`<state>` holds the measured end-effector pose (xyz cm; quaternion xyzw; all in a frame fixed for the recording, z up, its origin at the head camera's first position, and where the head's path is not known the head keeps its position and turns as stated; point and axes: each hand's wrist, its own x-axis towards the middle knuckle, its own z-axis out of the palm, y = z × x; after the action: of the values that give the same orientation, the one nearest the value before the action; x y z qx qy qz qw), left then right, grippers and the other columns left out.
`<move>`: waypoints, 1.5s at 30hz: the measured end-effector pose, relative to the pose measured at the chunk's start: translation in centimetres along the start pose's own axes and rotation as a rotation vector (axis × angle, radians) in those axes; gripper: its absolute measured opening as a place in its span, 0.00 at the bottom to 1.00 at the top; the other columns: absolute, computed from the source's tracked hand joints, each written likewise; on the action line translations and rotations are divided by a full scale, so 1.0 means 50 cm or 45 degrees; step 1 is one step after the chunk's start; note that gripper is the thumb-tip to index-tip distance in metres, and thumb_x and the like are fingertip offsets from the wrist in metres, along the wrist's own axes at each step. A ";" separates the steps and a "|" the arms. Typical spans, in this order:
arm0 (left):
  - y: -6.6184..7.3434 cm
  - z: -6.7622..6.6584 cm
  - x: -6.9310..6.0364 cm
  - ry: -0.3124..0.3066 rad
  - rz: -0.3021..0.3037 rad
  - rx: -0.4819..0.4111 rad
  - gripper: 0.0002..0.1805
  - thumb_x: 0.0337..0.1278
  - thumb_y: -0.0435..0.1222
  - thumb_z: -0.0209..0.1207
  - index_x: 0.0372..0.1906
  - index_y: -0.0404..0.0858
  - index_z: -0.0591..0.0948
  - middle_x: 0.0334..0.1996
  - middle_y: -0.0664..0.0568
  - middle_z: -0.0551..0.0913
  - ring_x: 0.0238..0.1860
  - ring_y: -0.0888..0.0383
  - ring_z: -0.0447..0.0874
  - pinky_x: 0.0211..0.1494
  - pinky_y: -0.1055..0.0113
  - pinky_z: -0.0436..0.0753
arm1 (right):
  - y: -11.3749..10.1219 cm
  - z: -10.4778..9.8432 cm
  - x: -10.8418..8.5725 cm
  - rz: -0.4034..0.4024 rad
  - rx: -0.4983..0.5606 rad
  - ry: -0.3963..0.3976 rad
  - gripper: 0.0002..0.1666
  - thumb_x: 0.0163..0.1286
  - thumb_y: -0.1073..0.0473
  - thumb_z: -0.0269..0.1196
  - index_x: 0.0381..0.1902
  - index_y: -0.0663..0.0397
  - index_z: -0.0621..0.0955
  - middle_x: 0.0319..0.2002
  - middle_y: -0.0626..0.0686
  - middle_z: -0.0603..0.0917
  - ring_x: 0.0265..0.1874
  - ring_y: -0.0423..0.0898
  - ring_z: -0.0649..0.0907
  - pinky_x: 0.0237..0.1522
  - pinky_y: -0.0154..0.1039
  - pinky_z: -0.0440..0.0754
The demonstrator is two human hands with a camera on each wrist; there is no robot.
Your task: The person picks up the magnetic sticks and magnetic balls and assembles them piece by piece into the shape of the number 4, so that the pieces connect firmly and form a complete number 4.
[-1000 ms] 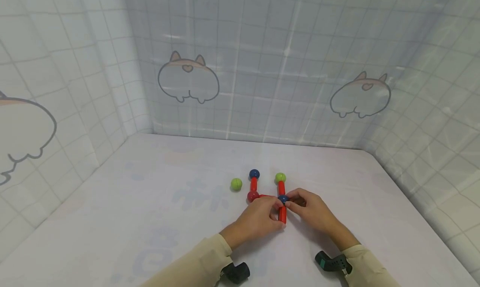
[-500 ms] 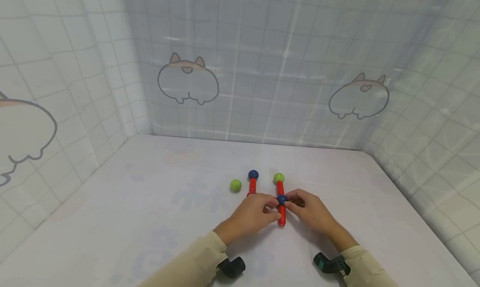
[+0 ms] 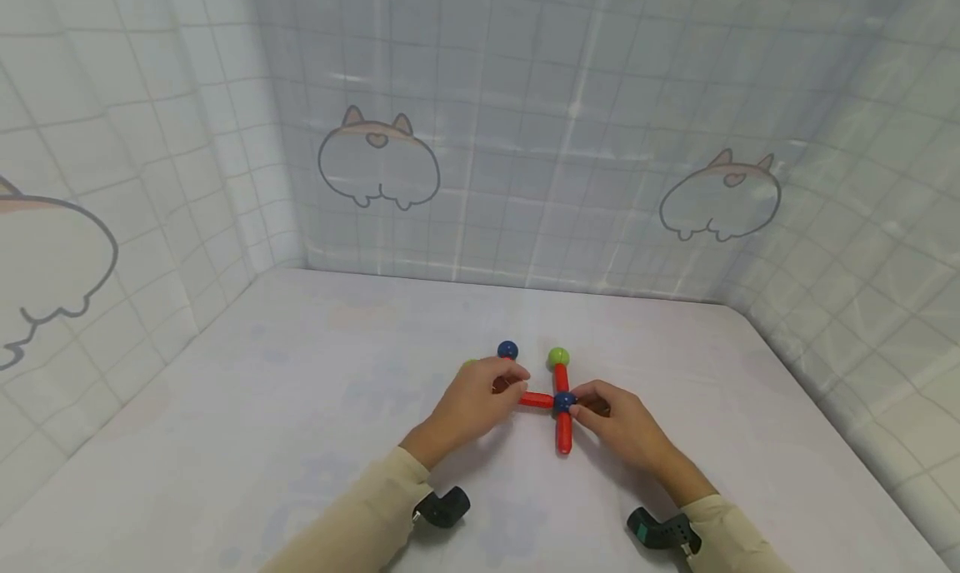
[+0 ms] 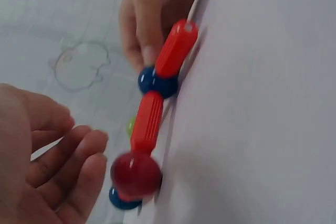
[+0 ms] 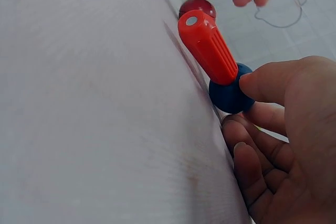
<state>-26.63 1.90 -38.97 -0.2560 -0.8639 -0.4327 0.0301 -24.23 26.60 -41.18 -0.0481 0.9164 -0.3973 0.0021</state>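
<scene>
My right hand [image 3: 626, 423] pinches a blue ball [image 3: 564, 402] between thumb and fingers. From that ball one red magnetic rod [image 3: 564, 433] points toward me, another runs away to a green ball [image 3: 558, 357], and a third red rod [image 3: 536, 400] reaches left. A dark red ball [image 4: 136, 174] joins the left rod's end, as the left wrist view shows. Beside it hovers my left hand [image 3: 476, 398], fingers loosely bent with nothing between them. In the head view it covers the red ball. A second blue ball [image 3: 507, 351] shows beyond its fingers.
A loose green ball [image 3: 469, 363] is mostly hidden behind the left hand. The pieces lie on a pale table [image 3: 337, 406] with faint prints. Grid-patterned curtains [image 3: 540, 140] enclose the back and sides. Each wrist carries a black device [image 3: 444, 507].
My left hand has let go of the near red rod and moved left and away from me, toward the red ball. The right hand stays on the blue ball.
</scene>
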 end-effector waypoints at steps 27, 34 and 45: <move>-0.114 -0.072 0.013 0.203 -0.282 0.119 0.14 0.62 0.38 0.65 0.52 0.44 0.86 0.52 0.50 0.80 0.51 0.53 0.82 0.54 0.55 0.82 | -0.004 0.009 0.004 0.029 0.015 0.008 0.14 0.69 0.55 0.68 0.50 0.51 0.83 0.40 0.45 0.84 0.39 0.43 0.81 0.44 0.41 0.82; -0.122 -0.061 0.013 0.095 -0.286 0.147 0.19 0.59 0.38 0.68 0.56 0.46 0.85 0.52 0.51 0.79 0.50 0.54 0.81 0.55 0.58 0.81 | 0.000 0.010 0.006 0.035 0.016 0.007 0.14 0.68 0.56 0.68 0.50 0.50 0.83 0.40 0.44 0.84 0.40 0.44 0.82 0.45 0.42 0.83; -0.113 -0.056 0.011 0.105 -0.227 0.195 0.19 0.59 0.35 0.68 0.55 0.44 0.84 0.45 0.54 0.82 0.47 0.56 0.80 0.55 0.58 0.81 | 0.002 0.006 0.004 0.028 0.020 0.007 0.14 0.69 0.55 0.68 0.50 0.50 0.83 0.41 0.44 0.84 0.40 0.43 0.82 0.45 0.40 0.82</move>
<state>-30.25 -2.78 -41.20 -0.1569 -0.9118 -0.3766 0.0465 -24.43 26.43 -41.46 -0.0369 0.9138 -0.4046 0.0043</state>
